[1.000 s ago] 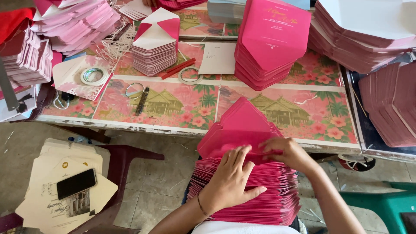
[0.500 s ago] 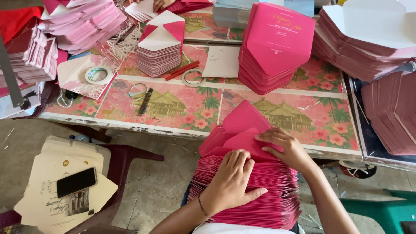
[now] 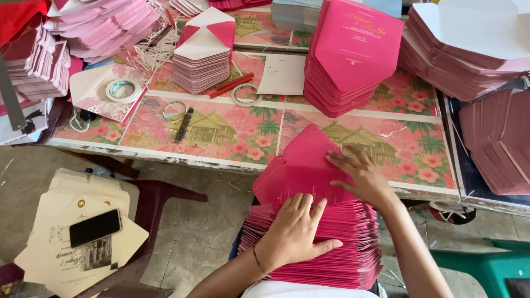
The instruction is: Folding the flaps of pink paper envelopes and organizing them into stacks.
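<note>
Both hands worked the pink envelope blanks on the lap. Left hand [image 3: 295, 234] lay flat, fingers spread, pressing down on the lap stack [image 3: 314, 243]; it pinched nothing, just held the pile steady. Right hand [image 3: 361, 176] rested open on the top blank [image 3: 303, 165], fingertips on its upper right side, palm toward the table edge [image 3: 221, 161]; no closed grasp was visible. The top blank sat skewed on the stack, its pointed flap reaching over the table edge onto the flowered cloth [image 3: 221, 129].

To do this step well, I judged: keep the left palm weighted so the fanned pile doesn't slide off the lap, move only the one top sheet with the right fingertips, and avoid creasing the flap.

Containers: no box or tray could be made out, only open piles. A tall pink pile [image 3: 350, 60] stood on the table beyond the hands. A smaller pile [image 3: 201, 60] showing white insides stood to its left. More piles filled the right edge [image 3: 469, 49] and top left corner [image 3: 105, 25]. Tape rolls [image 3: 122, 89] lay on the cloth. Cream cards with a phone [image 3: 95, 227] on top sat on a stool, well apart from the hands.
</note>
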